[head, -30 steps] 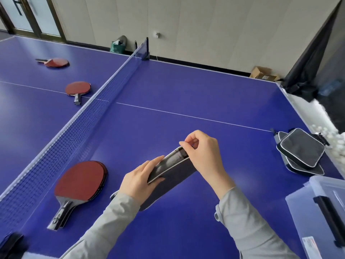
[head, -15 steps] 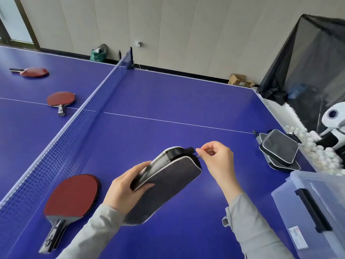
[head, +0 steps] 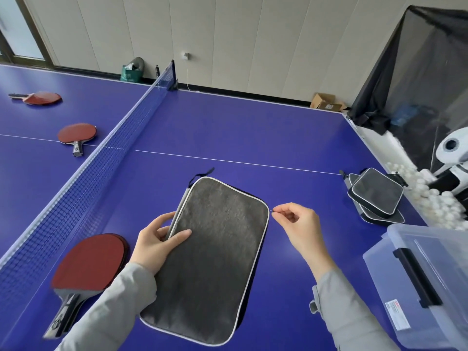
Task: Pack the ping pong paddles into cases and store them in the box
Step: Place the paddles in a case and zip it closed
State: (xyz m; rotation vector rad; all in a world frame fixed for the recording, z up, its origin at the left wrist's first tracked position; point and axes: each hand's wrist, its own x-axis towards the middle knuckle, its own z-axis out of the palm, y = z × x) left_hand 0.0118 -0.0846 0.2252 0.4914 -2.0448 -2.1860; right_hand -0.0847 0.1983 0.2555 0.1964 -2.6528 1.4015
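Note:
A grey paddle case (head: pixel 215 254) with white piping faces me flat, over the blue table (head: pixel 240 127). My left hand (head: pixel 158 243) grips its left edge, thumb on the front. My right hand (head: pixel 297 224) pinches the small zipper pull at the case's right edge. A red paddle (head: pixel 86 264) lies on the table left of the case. Two more red paddles, one nearer (head: pixel 76 134) and one farther (head: pixel 41 98), lie beyond the net. Other grey cases (head: pixel 374 196) are stacked at the table's right edge. The clear plastic box (head: pixel 428 287) with a black latch stands at the lower right.
The net (head: pixel 101 158) crosses the table on my left. White balls (head: pixel 435 201) lie heaped off the right edge beside a white machine (head: pixel 453 158) and a black net screen (head: pixel 415 72). A cardboard box (head: pixel 325 103) sits on the floor by the wall.
The case has turned from edge-on to flat towards me. My right hand has drawn the zipper pull from the top corner round to the right edge. The view has shifted right.

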